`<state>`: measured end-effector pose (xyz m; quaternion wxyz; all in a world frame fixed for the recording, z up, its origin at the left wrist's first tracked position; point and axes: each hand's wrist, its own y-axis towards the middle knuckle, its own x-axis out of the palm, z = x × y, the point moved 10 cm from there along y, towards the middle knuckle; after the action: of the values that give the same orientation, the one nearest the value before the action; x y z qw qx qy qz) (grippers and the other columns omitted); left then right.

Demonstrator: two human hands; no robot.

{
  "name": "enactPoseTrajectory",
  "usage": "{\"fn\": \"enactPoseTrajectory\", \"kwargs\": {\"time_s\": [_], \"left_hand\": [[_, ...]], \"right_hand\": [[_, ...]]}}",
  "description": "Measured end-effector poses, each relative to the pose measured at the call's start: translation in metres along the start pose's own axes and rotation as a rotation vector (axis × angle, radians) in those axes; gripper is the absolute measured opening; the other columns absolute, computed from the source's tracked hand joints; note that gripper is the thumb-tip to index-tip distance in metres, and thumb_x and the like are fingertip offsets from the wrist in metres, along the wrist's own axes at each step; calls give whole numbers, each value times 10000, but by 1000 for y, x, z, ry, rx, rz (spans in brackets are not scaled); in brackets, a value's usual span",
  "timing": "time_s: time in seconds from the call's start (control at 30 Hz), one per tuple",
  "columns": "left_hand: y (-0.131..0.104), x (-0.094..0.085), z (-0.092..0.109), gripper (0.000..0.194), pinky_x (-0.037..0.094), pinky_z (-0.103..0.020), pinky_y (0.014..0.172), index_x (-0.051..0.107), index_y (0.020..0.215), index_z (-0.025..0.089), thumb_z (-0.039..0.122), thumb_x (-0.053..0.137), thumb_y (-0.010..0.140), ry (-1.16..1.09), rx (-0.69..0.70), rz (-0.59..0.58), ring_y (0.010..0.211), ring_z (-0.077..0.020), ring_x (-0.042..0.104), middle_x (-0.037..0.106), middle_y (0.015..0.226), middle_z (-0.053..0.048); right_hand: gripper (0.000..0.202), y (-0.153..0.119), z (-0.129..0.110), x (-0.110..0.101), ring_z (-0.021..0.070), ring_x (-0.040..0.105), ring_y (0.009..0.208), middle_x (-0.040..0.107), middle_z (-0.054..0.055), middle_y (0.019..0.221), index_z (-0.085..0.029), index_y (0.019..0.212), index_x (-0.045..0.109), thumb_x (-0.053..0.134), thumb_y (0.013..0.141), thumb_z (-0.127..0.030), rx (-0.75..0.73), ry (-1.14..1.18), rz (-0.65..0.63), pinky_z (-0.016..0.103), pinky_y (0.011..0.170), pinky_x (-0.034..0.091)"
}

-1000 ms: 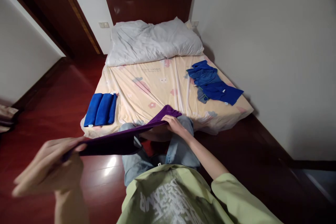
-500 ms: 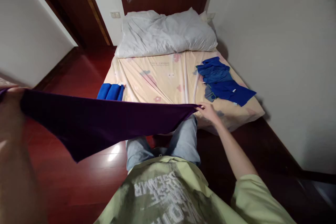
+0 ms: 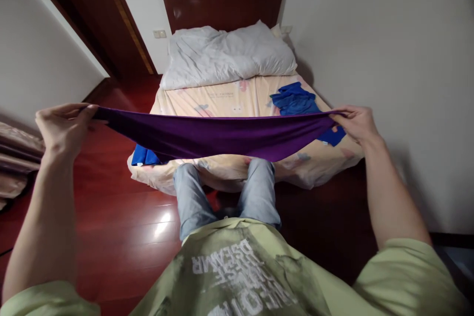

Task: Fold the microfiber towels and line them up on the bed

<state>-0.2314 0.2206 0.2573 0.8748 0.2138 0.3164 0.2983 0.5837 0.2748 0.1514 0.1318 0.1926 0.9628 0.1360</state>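
A dark purple cloth [image 3: 218,136] is stretched wide in the air over the foot of the bed, its upper edge nearly straight and its lower edge sagging. My left hand [image 3: 66,126] pinches one end of it, out over the floor at the left. At the other end my right hand [image 3: 355,121] grips the opposite corner. Behind the cloth, partly hidden, blue garments [image 3: 296,98] lie rumpled on the right side of the bed. A blue folded cloth [image 3: 144,154] shows at the bed's left front corner, partly covered by the purple cloth.
The bed has a peach patterned sheet [image 3: 207,96], a white quilt [image 3: 229,57] bunched at the head, and a brown headboard [image 3: 222,7]. My knees are close to its foot. A wall [image 3: 388,49] runs along the right, and a curtain-like fabric [image 3: 17,158] hangs at the left.
My left hand has moved in from the left edge and up. My right hand has moved right and upward, and the purple cloth is now level between them, its hanging corner raised.
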Motion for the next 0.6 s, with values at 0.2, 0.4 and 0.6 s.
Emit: {"fn": "enactPoseTrajectory", "kwargs": {"time_s": [0.2, 0.4, 0.6], "left_hand": [[-7, 9, 16, 689, 622, -574, 844, 762, 1051, -52, 562, 788, 741, -35, 40, 50, 771, -234, 764, 756, 843, -103], [-6, 13, 20, 729, 606, -635, 851, 767, 1090, -37, 577, 821, 701, -64, 23, 20, 743, -255, 768, 746, 842, -96], [1, 36, -3, 733, 590, -604, 927, 773, 1108, 16, 596, 821, 662, 33, -97, -243, 719, -218, 762, 751, 798, -53]], "right_hand": [[437, -7, -6, -29, 128, 566, 466, 688, 26, 608, -160, 702, 734, 1005, 594, -486, -27, 186, 85, 273, 430, 485], [438, -9, -4, -43, 125, 584, 476, 708, 44, 629, -129, 792, 788, 978, 642, -494, 26, 61, 54, 266, 468, 517], [161, -8, -24, -49, 85, 578, 525, 703, 27, 644, -137, 851, 822, 916, 776, -245, 45, -149, 39, 213, 534, 514]]}}
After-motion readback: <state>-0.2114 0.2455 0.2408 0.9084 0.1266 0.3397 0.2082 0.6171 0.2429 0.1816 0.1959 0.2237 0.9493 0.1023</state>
